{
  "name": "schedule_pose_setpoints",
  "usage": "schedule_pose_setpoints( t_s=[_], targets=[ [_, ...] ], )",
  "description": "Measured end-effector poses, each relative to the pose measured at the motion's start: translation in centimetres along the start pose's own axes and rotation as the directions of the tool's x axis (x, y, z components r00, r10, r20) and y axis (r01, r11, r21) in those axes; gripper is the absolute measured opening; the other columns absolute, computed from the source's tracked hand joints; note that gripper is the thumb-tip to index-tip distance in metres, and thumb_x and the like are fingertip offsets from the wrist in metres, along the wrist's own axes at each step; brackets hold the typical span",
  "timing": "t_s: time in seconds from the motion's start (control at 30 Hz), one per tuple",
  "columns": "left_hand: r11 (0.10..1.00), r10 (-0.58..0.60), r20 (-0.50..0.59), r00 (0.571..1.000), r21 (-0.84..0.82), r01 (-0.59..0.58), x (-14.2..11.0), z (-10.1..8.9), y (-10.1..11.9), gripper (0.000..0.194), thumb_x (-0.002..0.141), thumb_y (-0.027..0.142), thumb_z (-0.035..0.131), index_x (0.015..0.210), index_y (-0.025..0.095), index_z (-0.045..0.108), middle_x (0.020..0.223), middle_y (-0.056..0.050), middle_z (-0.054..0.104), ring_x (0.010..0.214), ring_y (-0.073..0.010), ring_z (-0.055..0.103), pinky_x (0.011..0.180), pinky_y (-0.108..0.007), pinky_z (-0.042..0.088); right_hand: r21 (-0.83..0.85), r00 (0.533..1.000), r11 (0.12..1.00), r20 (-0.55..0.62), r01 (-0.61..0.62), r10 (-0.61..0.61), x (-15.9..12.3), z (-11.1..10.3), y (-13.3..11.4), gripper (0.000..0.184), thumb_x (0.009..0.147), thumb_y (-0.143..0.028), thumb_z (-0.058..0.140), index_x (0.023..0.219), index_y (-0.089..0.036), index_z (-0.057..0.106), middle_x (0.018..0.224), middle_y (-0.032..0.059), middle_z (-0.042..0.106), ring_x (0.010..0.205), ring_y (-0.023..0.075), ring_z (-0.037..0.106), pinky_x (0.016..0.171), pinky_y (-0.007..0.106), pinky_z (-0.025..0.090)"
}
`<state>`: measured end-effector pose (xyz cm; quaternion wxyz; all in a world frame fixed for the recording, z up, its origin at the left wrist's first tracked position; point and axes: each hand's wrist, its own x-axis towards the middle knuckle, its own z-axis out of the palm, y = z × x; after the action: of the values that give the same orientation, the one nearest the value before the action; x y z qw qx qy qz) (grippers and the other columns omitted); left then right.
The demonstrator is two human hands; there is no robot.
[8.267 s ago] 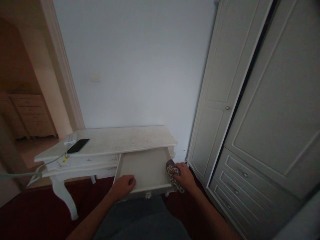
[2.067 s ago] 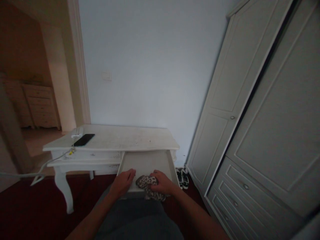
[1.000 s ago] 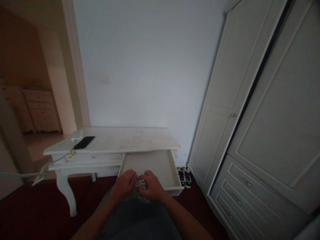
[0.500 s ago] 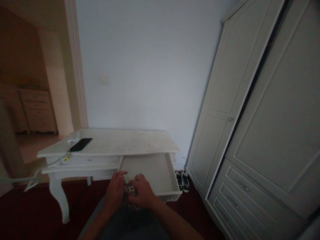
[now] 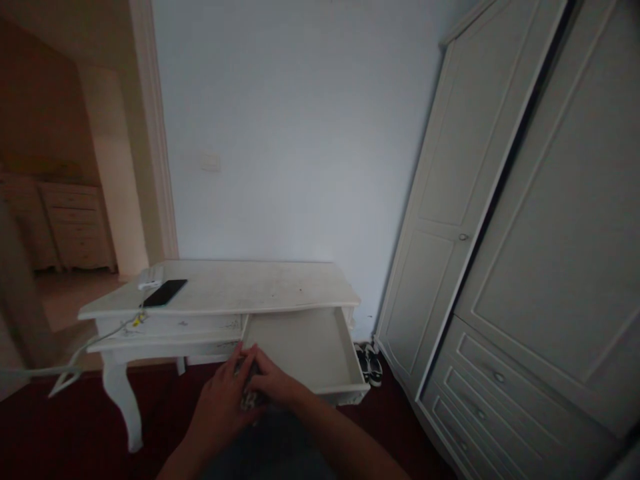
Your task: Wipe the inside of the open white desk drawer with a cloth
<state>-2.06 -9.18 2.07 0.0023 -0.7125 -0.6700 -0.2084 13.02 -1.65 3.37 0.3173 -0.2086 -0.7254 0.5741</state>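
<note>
A bundle of leopard-print cloth (image 5: pixel 249 400) is between my two hands, low in front of the desk, and mostly covered by them. My left hand (image 5: pixel 221 392) wraps it from the left, fingers closed against the fabric. From the other side my right hand (image 5: pixel 273 381) presses on it with bent fingers, its fingertips close to those of the left. Just beyond the hands, the pulled-out drawer (image 5: pixel 307 350) of the white desk (image 5: pixel 250 283) shows a bare bottom.
On the desk's left end lie a dark phone (image 5: pixel 166 293) and a small white device (image 5: pixel 151 277). A white cable (image 5: pixel 83 350) hangs at the left. Black-and-white shoes (image 5: pixel 369 365) stand right of the drawer, near the white wardrobe (image 5: pixel 430 253).
My left hand has turned over the cloth and covers more of it. My right hand has shifted slightly left, and the cloth looks more compact. The drawer stays out.
</note>
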Motion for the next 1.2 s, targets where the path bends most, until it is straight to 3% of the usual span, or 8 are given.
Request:
schedule_pose_setpoints(
  t_s=[0.1, 0.2, 0.33, 0.43, 0.57, 0.7, 0.93, 1.2],
  targets=[
    [0.994, -0.089, 0.009, 0.996, 0.058, 0.088, 0.3, -0.7, 1.6, 0.104, 0.075, 0.045, 0.074, 0.166, 0.033, 0.026, 0.174, -0.013, 0.028, 0.151, -0.0367, 0.04, 0.115, -0.053, 0.041, 0.096, 0.997, 0.993, -0.049, 0.068, -0.064, -0.2, 0.7, 0.2, 0.1, 0.076, -0.033, 0.079, 0.164, -0.026, 0.031, 0.167, 0.0085, 0.037, 0.154, 0.0285, 0.034, 0.125, 0.046, 0.028],
    [0.987, -0.148, 0.05, 0.988, 0.071, 0.145, 0.4, -1.4, 1.8, 0.097, 0.079, 0.035, 0.068, 0.166, 0.033, 0.026, 0.17, -0.013, 0.036, 0.145, -0.0354, 0.046, 0.11, -0.05, 0.046, 0.048, 0.983, 0.986, -0.103, 0.16, -0.154, 0.4, 1.3, 0.8, 0.105, 0.078, -0.043, 0.081, 0.166, -0.025, 0.027, 0.171, 0.0098, 0.029, 0.158, 0.0291, 0.026, 0.128, 0.047, 0.019],
    [0.99, -0.124, 0.147, 0.981, 0.088, 0.112, 0.9, -1.7, 0.1, 0.07, 0.087, 0.027, 0.059, 0.156, 0.035, 0.046, 0.155, -0.01, 0.051, 0.13, -0.0312, 0.058, 0.098, -0.041, 0.052, -0.04, 0.975, 0.986, -0.146, 0.163, -0.167, -0.1, 0.8, 1.3, 0.097, 0.085, -0.057, 0.077, 0.165, -0.026, 0.031, 0.166, 0.0114, 0.037, 0.151, 0.0305, 0.037, 0.124, 0.048, 0.029],
    [0.992, -0.113, 0.145, 0.983, 0.071, 0.104, 1.4, -1.2, -1.6, 0.055, 0.09, 0.025, 0.055, 0.145, 0.034, 0.058, 0.145, -0.009, 0.055, 0.121, -0.0277, 0.063, 0.098, -0.039, 0.052, -0.25, 0.986, 0.961, -0.082, 0.122, -0.147, -2.5, -1.0, 1.2, 0.088, 0.089, -0.059, 0.073, 0.162, -0.026, 0.038, 0.161, 0.0127, 0.044, 0.146, 0.0305, 0.045, 0.121, 0.047, 0.034],
    [0.985, -0.173, 0.083, 0.981, 0.014, 0.173, 2.7, -0.3, -3.4, 0.05, 0.095, 0.029, 0.049, 0.145, 0.026, 0.055, 0.139, -0.011, 0.054, 0.111, -0.025, 0.068, 0.096, -0.037, 0.053, -0.711, 0.998, 0.703, 0.06, 0.024, 0.027, -7.2, -4.6, 1.1, 0.075, 0.089, -0.063, 0.072, 0.153, -0.03, 0.053, 0.153, 0.0124, 0.057, 0.139, 0.0352, 0.053, 0.114, 0.051, 0.043],
    [0.981, -0.188, 0.001, 0.982, 0.055, 0.188, 5.4, -0.2, -3.4, 0.048, 0.098, 0.033, 0.046, 0.145, 0.023, 0.051, 0.131, -0.012, 0.056, 0.107, -0.0252, 0.068, 0.096, -0.037, 0.053, -0.905, 0.979, 0.399, -0.073, -0.146, 0.193, -10.3, -6.8, 1.3, 0.068, 0.086, -0.073, 0.069, 0.138, -0.028, 0.066, 0.132, 0.0128, 0.072, 0.124, 0.0369, 0.064, 0.103, 0.052, 0.052],
    [0.961, -0.208, -0.026, 0.978, 0.184, 0.209, 10.8, -1.2, -1.0, 0.051, 0.095, 0.033, 0.053, 0.146, 0.026, 0.052, 0.136, -0.015, 0.053, 0.111, -0.0314, 0.064, 0.088, -0.041, 0.054, -0.92, 0.979, 0.354, -0.116, -0.169, 0.166, -10.4, -5.8, 1.1, 0.068, 0.085, -0.078, 0.064, 0.134, -0.03, 0.068, 0.126, 0.0102, 0.075, 0.116, 0.0345, 0.069, 0.094, 0.046, 0.055],
    [0.962, -0.246, -0.072, 0.967, 0.105, 0.253, 14.2, -1.0, -1.2, 0.049, 0.098, 0.035, 0.048, 0.145, 0.024, 0.051, 0.133, -0.017, 0.053, 0.111, -0.034, 0.065, 0.085, -0.042, 0.055, -0.921, 0.974, 0.338, -0.141, -0.195, 0.177, -10.4, -5.6, 1.1, 0.067, 0.084, -0.076, 0.065, 0.132, -0.029, 0.069, 0.119, 0.0103, 0.077, 0.111, 0.034, 0.071, 0.092, 0.047, 0.055]
  ],
)
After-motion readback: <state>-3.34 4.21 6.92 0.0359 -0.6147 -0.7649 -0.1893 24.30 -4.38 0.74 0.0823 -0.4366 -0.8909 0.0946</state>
